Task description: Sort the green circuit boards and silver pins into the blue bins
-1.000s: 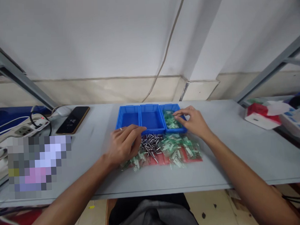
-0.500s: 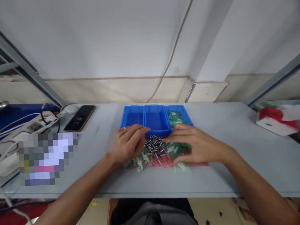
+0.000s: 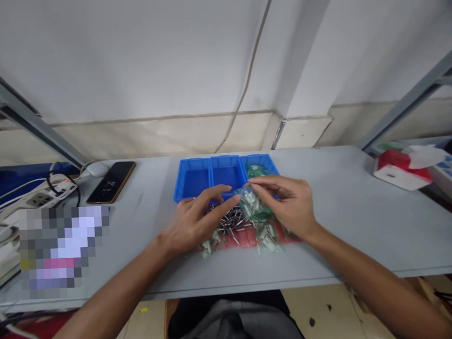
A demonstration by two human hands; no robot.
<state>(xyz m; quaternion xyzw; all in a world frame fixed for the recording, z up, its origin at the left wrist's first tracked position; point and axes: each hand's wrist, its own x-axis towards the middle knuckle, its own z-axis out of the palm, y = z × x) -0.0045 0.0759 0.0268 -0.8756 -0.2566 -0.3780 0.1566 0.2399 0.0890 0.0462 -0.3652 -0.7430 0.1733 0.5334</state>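
Dozens of metal pins, crisscrossed

Diffuse, moderately bright light over the pale wall and desk, faint soft shadows under the left hand and right hand, no strong glare, slightly soft detail, metal shelf uprights bowed by wide-angle distortion.

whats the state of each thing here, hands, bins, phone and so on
left hand: open, fingertips reaching toward the bag
right hand: pinching the bag between its fingers
small clear bag: lifted off the bench, held up
right blue bin: upright, holding small green-tinted bags
metal pins: loose in a heap
phone: lying flat, dark
power strip: cables plugged in, red light on
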